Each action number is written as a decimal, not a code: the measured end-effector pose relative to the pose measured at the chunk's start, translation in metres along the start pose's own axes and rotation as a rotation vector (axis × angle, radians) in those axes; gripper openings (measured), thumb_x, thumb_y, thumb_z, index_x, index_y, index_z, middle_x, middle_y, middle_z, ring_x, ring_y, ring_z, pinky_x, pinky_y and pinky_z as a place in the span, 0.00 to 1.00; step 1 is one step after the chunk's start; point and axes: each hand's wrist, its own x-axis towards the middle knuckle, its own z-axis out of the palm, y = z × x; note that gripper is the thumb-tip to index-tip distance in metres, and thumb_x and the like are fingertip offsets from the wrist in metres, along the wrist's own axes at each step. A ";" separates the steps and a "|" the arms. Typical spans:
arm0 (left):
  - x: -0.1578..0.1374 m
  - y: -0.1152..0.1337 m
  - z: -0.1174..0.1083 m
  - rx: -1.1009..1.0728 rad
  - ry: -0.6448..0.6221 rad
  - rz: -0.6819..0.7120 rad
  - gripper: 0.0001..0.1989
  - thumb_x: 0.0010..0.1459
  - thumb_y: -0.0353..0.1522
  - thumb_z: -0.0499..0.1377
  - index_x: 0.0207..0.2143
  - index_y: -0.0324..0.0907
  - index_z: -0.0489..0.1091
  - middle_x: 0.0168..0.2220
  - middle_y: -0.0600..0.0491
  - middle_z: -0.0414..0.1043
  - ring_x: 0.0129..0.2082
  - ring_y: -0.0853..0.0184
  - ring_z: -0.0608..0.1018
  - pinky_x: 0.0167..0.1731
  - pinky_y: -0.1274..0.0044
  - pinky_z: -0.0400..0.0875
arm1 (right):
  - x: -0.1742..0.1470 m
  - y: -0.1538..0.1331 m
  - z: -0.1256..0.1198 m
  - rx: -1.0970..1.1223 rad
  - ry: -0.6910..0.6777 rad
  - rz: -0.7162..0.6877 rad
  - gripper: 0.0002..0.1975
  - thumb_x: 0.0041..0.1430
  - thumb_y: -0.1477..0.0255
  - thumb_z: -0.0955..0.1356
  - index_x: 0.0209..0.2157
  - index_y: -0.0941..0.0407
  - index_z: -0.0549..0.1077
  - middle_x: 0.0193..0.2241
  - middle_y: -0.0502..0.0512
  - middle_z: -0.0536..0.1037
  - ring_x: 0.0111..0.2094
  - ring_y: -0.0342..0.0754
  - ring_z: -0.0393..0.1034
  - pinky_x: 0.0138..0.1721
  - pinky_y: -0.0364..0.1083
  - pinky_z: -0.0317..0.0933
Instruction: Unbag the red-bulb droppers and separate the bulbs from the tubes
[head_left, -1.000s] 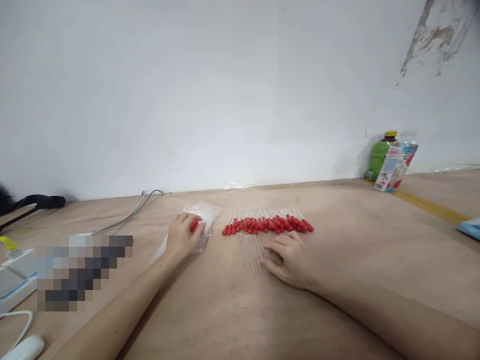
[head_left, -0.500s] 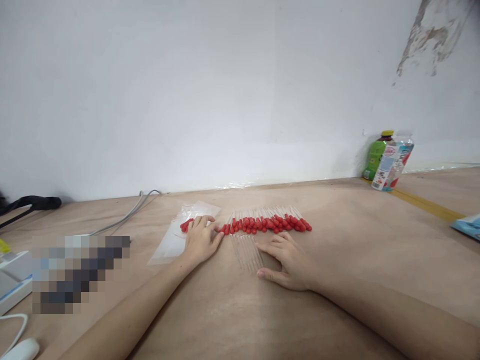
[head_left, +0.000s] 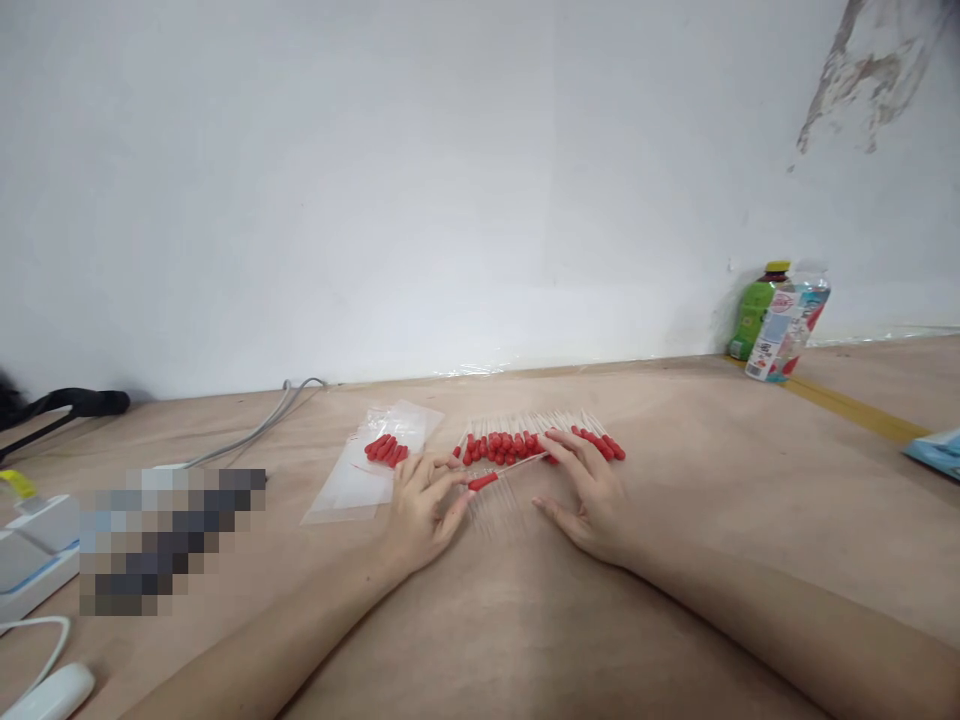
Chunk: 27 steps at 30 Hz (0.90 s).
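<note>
A thin pale stick with a red tip (head_left: pixel 483 481) lies slantwise across the front of the pile. My left hand (head_left: pixel 427 505) pinches its red end between thumb and fingers. Close to the stick's pale end is my right hand (head_left: pixel 589 495), thumb and fingers apart, its fingertips over the row of red-tipped sticks (head_left: pixel 502 447). Those sticks lie side by side, red ends towards me. Just in front of them rest several thin clear sticks or tubes (head_left: pixel 491 515), too fine to make out. Several red pieces (head_left: pixel 386 449) sit on a clear plastic bag (head_left: pixel 341 490) left of my left hand.
Two bottles, one green (head_left: pixel 754 315) and one clear with a label (head_left: pixel 787 330), stand by the wall at right. A blue packet (head_left: pixel 937 453) lies at the right edge. At left are a white power strip (head_left: pixel 45 550), a grey cable (head_left: pixel 262 430) and a blurred-out patch.
My left hand has moved right and towards me, off the red pieces on the bag, and now has a red-tipped stick. My right hand has shifted slightly right, its fingers reaching over the row.
</note>
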 end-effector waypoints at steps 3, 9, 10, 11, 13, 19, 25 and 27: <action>-0.001 0.007 0.005 -0.078 -0.023 0.053 0.06 0.54 0.31 0.56 0.35 0.44 0.70 0.38 0.51 0.68 0.41 0.64 0.68 0.42 0.69 0.60 | 0.001 0.004 -0.001 -0.051 -0.045 -0.137 0.23 0.55 0.63 0.64 0.52 0.54 0.62 0.51 0.60 0.64 0.50 0.54 0.57 0.49 0.55 0.54; 0.000 0.013 0.007 -0.175 -0.067 0.096 0.07 0.54 0.32 0.56 0.37 0.44 0.69 0.41 0.49 0.68 0.43 0.63 0.69 0.42 0.69 0.62 | 0.003 0.003 0.000 -0.014 -0.085 -0.211 0.07 0.58 0.71 0.62 0.33 0.54 0.73 0.37 0.54 0.74 0.42 0.48 0.63 0.45 0.52 0.55; 0.001 0.015 0.007 -0.184 -0.081 0.103 0.08 0.54 0.32 0.56 0.38 0.44 0.68 0.42 0.49 0.68 0.44 0.62 0.68 0.43 0.68 0.62 | 0.003 0.002 0.001 -0.006 -0.088 -0.213 0.07 0.58 0.72 0.62 0.32 0.54 0.73 0.36 0.54 0.74 0.42 0.48 0.63 0.45 0.51 0.55; 0.003 0.017 0.006 -0.191 -0.098 0.114 0.10 0.53 0.33 0.56 0.40 0.43 0.68 0.44 0.49 0.68 0.45 0.62 0.68 0.44 0.67 0.62 | 0.003 0.001 0.001 0.003 -0.089 -0.216 0.07 0.57 0.72 0.63 0.32 0.55 0.72 0.35 0.54 0.74 0.41 0.48 0.63 0.44 0.51 0.55; 0.005 0.022 0.006 -0.203 -0.125 0.156 0.16 0.52 0.35 0.58 0.44 0.43 0.66 0.45 0.48 0.68 0.47 0.61 0.67 0.46 0.66 0.61 | 0.003 -0.002 0.001 0.028 -0.083 -0.234 0.07 0.57 0.72 0.63 0.32 0.55 0.72 0.34 0.53 0.74 0.41 0.47 0.63 0.44 0.51 0.55; 0.007 0.030 0.016 -0.227 -0.087 0.267 0.07 0.55 0.30 0.55 0.38 0.41 0.68 0.35 0.52 0.74 0.40 0.66 0.73 0.45 0.70 0.63 | 0.003 -0.008 0.003 0.074 -0.142 -0.284 0.07 0.57 0.70 0.63 0.36 0.54 0.72 0.33 0.52 0.74 0.38 0.46 0.64 0.44 0.51 0.55; 0.005 0.031 0.014 -0.183 -0.060 0.287 0.06 0.56 0.28 0.54 0.38 0.39 0.67 0.35 0.51 0.75 0.40 0.66 0.74 0.45 0.69 0.63 | 0.001 -0.005 0.010 0.150 -0.129 -0.317 0.09 0.58 0.72 0.62 0.40 0.56 0.70 0.35 0.54 0.76 0.40 0.45 0.66 0.46 0.50 0.58; 0.006 0.032 0.013 -0.168 -0.078 0.296 0.07 0.57 0.28 0.53 0.38 0.39 0.67 0.36 0.50 0.75 0.41 0.65 0.74 0.46 0.68 0.63 | 0.000 -0.005 0.013 0.196 -0.113 -0.359 0.08 0.58 0.75 0.62 0.40 0.56 0.69 0.36 0.55 0.75 0.40 0.45 0.67 0.47 0.49 0.60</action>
